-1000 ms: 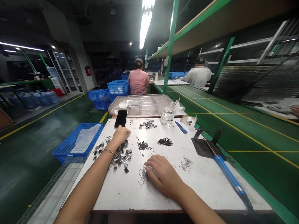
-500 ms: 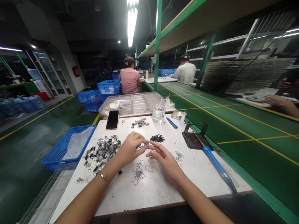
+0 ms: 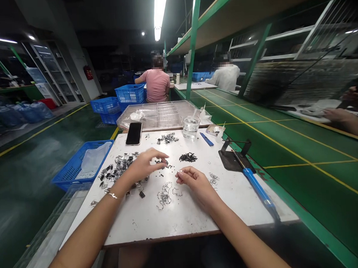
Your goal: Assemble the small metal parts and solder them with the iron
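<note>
White worktop (image 3: 183, 217), on it piles of small metal clips (image 3: 118, 173), a black phone (image 3: 133, 133), a glass cup (image 3: 191, 127), a blue-handled tool (image 3: 255, 184), a clear tray (image 3: 160, 115)

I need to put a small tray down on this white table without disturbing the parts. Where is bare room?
The near strip of the white table, between the wire springs and the front edge, is bare. So is the near right corner beside the soldering iron. It is crowded around the metal clip pile, both hands and the far edge by the phone and glass.

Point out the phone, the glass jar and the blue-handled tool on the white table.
phone (image 3: 133, 133), head view, middle of its dark screen.
glass jar (image 3: 191, 127), head view, its clear side wall.
blue-handled tool (image 3: 258, 188), head view, middle of its handle.
</note>
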The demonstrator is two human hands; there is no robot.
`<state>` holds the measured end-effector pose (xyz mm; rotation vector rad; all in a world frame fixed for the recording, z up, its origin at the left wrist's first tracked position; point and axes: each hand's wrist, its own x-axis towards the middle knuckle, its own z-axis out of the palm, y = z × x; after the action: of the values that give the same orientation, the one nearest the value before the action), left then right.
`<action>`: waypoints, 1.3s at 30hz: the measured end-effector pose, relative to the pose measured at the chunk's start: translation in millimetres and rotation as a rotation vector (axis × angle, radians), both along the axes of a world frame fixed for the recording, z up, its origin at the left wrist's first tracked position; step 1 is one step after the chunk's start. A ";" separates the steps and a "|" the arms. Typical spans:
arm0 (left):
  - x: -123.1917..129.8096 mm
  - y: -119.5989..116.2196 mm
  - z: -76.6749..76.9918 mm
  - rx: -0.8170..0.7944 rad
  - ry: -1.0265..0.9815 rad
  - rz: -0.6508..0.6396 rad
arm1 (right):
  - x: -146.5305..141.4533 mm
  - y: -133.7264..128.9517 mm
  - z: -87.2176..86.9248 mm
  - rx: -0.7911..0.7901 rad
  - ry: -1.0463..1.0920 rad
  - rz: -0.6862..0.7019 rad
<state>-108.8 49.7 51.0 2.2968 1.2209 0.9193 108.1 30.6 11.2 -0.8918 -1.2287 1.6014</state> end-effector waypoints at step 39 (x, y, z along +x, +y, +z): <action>95.7 -34.2 -45.7 0.319 0.502 -0.202 | 5.5 -7.7 6.6 0.167 0.323 -0.410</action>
<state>-13.1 15.4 5.3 2.9670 1.0440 0.5060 113.6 22.9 17.8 -0.6915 -0.8714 1.2355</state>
